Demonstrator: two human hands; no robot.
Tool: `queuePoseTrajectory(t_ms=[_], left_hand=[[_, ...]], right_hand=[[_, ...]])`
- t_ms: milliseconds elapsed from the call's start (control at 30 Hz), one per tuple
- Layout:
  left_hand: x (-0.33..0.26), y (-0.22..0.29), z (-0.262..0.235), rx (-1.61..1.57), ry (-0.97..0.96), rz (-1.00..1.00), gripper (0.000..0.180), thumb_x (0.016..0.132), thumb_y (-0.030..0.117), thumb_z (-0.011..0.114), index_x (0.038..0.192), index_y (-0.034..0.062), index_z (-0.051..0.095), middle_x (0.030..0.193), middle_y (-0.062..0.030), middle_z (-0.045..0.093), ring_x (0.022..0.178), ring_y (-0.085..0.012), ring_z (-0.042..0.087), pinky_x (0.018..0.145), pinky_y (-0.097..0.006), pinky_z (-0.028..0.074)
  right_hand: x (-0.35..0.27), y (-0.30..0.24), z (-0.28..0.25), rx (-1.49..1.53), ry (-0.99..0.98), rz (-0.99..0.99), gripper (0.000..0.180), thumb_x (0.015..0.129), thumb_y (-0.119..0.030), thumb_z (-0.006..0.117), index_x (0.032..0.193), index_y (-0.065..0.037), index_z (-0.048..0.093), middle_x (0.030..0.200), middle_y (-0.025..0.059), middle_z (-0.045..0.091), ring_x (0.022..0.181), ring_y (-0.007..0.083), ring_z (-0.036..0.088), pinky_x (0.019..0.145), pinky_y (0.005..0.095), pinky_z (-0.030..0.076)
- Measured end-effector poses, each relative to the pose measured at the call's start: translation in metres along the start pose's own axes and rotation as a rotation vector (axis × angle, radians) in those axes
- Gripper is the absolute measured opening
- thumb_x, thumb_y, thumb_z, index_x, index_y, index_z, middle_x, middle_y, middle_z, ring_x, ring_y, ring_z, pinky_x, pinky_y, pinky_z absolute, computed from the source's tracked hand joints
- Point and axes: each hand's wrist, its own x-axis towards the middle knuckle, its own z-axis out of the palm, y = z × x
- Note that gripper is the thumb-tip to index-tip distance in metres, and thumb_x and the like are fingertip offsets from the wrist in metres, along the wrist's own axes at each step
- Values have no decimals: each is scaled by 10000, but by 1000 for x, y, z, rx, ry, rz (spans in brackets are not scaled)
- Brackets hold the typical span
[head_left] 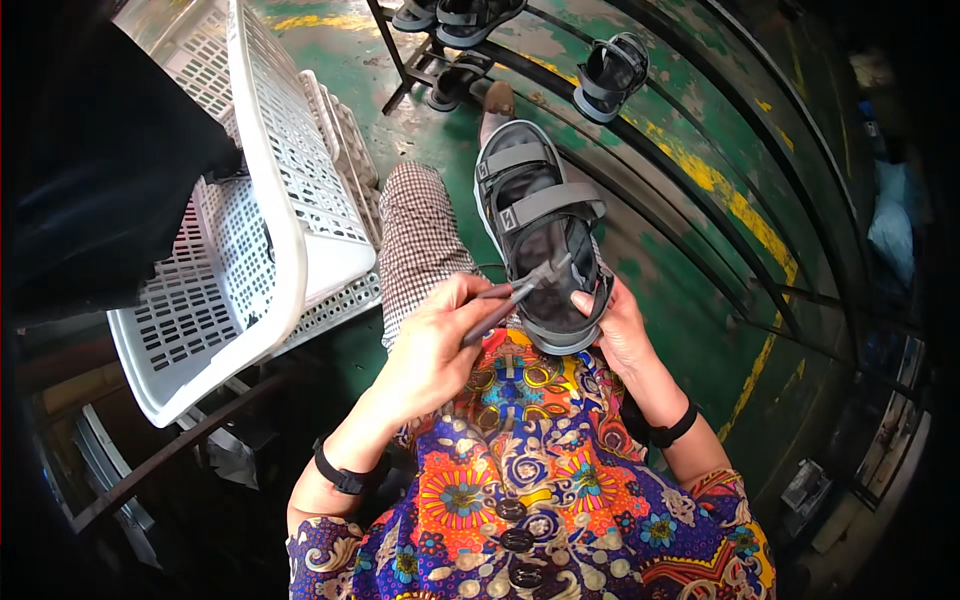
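Observation:
A grey and black strap sandal (545, 205) lies over my lap with its toe pointing away from me and its heel towards me. My right hand (622, 325) grips it at the heel, with the thumb inside over the insole and the fingers around the outer side. My left hand (432, 345) is closed around the handles of a pair of pliers (543, 278). The metal head of the pliers reaches over the insole near the heel straps; whether its jaws pinch anything is too small to tell.
A white perforated plastic basket (280, 210) stands at the left, with black material (110, 170) hanging over it. Dark metal rack bars (690, 185) curve across the right. More sandals (612, 75) rest on the rack at the far side. The green floor (345, 45) carries yellow lines.

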Motion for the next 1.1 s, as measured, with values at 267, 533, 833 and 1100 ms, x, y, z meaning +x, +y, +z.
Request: queuePoseTrajectory(t_ms=[267, 533, 833, 1100], left_hand=[[-5, -12, 30, 780, 30, 106, 339, 714, 89, 574, 1031, -21, 625, 1235, -180, 515, 1140, -317, 485, 975, -466, 355], [-4, -6, 46, 1005, -65, 47, 312, 830, 181, 509, 1015, -23, 653, 1287, -227, 511, 1210, -347, 463, 1051, -597, 258], [9, 6, 49, 1222, -231, -56, 310, 782, 179, 550, 975, -24, 682, 1129, -206, 580, 980, -307, 532, 959, -548, 381], [7, -5, 48, 1169, -131, -55, 368, 849, 233, 495, 1020, -43, 668, 1310, -246, 485, 1270, -424, 401, 1003, -624, 302]], right_hand=[[-7, 19, 2, -132, 122, 30, 715, 760, -116, 771, 1351, 40, 399, 1246, 98, 552, 1141, 162, 526, 1006, 296, 393], [-11, 25, -1, -142, 41, 4, 656, 791, -70, 737, 1352, 12, 408, 1190, 78, 594, 1054, 142, 579, 937, 290, 457], [-11, 22, 4, -173, 29, -40, 625, 799, -57, 723, 1342, 11, 420, 1181, 58, 591, 1063, 123, 562, 948, 276, 437], [-12, 26, 4, -182, 106, -3, 632, 792, -66, 728, 1337, 12, 418, 1191, 71, 584, 1086, 136, 555, 974, 282, 411]])
